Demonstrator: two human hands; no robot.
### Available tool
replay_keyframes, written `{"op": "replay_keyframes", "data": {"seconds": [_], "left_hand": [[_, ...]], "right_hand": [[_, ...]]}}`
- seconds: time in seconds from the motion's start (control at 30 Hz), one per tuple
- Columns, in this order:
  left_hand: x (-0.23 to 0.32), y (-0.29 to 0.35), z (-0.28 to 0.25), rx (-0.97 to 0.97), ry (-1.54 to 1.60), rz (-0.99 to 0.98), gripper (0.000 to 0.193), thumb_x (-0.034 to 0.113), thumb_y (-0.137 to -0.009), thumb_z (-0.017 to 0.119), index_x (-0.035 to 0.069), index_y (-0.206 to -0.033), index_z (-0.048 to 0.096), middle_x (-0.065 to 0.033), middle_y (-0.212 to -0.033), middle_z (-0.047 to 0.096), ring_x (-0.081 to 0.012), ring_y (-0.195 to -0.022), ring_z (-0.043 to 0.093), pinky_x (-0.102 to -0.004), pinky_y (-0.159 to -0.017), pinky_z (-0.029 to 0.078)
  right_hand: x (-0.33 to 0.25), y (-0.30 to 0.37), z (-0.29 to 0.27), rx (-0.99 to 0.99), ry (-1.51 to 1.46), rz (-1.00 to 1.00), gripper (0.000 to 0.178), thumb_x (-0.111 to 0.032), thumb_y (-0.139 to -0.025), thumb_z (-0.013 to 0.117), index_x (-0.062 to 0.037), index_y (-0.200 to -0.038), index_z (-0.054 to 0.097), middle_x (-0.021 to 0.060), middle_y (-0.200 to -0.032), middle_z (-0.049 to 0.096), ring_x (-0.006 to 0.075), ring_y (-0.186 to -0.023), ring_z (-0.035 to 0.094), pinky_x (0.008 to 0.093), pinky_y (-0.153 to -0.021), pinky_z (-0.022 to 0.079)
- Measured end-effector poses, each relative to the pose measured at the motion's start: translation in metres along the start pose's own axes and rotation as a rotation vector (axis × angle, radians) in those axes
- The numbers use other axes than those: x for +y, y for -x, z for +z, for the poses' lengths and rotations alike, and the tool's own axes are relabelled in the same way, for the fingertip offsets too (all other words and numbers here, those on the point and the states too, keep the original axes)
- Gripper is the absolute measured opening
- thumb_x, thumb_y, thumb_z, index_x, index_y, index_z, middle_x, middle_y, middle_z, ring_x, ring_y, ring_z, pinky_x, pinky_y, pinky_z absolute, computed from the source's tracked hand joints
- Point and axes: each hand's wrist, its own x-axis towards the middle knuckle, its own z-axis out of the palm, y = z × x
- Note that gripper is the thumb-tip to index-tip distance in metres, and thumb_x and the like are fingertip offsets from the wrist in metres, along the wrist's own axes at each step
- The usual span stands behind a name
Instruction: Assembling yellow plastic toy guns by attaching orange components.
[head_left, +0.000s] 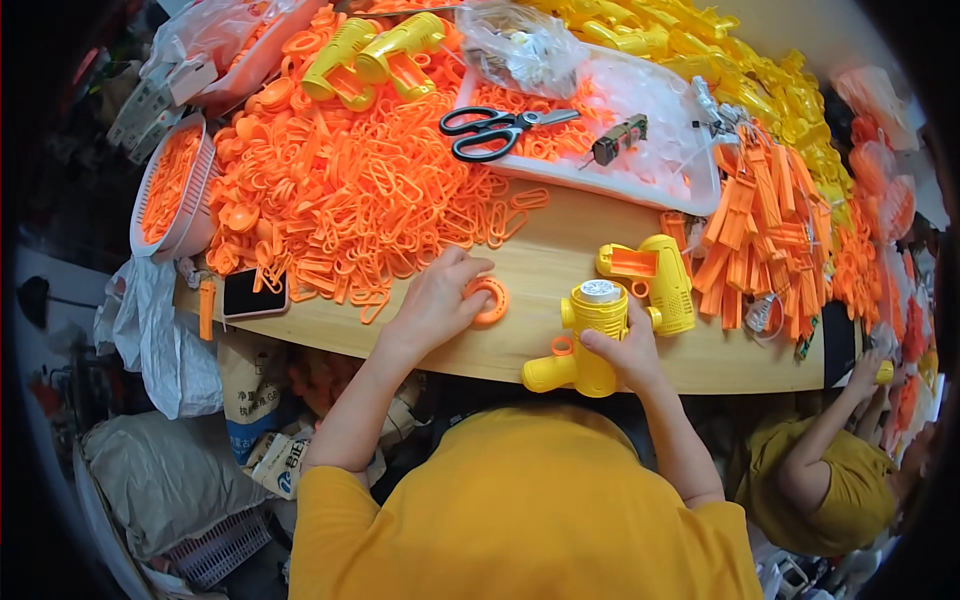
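My left hand (pixel 440 297) rests on the wooden table with its fingers closed on the left edge of a round orange plastic ring (pixel 488 303). To the right, my right hand (pixel 628 345) grips a yellow pistol-shaped plastic housing (pixel 592 365). A silvery-white round piece (pixel 601 290) shows in its upward-facing end, and its handle points left. A small orange ring (pixel 562 346) sits by the handle. Just beyond my right hand lies a similar yellow housing (pixel 670 285) with an orange part in its handle.
Orange clips (pixel 350 190) are heaped at the left, with two yellow housings (pixel 400 50) on top. Black-handled scissors (pixel 490 130) lie across a white tray (pixel 700 190). Orange strips (pixel 760 220) pile up at right. A phone (pixel 255 294) lies front left. Another person (pixel 830 480) works at far right.
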Motion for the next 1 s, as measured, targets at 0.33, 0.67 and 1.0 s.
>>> {"op": "replay_keyframes", "data": {"seconds": [0.33,0.67,1.0], "left_hand": [[0.019,0.004,0.008,0.106,-0.147,0.164,0.051,0.015,-0.068,0.078,0.006,-0.115,0.061,-0.0106,-0.108,0.055,-0.0249,-0.1,0.054,-0.0353,-0.088,0.045],[0.054,-0.003,-0.009,-0.462,0.716,0.062,0.057,0.013,-0.071,0.08,0.005,-0.123,0.059,-0.0023,-0.11,0.055,-0.0128,-0.1,0.053,-0.0282,-0.09,0.043],[0.047,0.009,0.042,-0.397,1.057,-0.249,0.02,0.012,-0.088,0.062,0.001,-0.104,0.055,-0.0077,-0.108,0.055,-0.013,-0.099,0.052,-0.0292,-0.089,0.044]], "right_hand": [[-0.013,0.007,-0.006,-0.13,0.217,-0.091,0.054,-0.025,-0.069,0.082,-0.0013,-0.111,0.058,0.0072,-0.101,0.065,0.0133,-0.09,0.062,0.0293,-0.08,0.05],[-0.026,0.004,0.018,-0.394,0.342,-0.027,0.058,-0.03,-0.066,0.081,-0.0019,-0.111,0.058,0.012,-0.093,0.067,0.0204,-0.086,0.065,0.0322,-0.078,0.051],[-0.013,0.006,0.032,-0.47,0.314,0.068,0.063,-0.032,-0.064,0.081,0.0006,-0.112,0.057,0.0132,-0.093,0.067,0.0219,-0.086,0.065,0.0331,-0.078,0.051]]}}
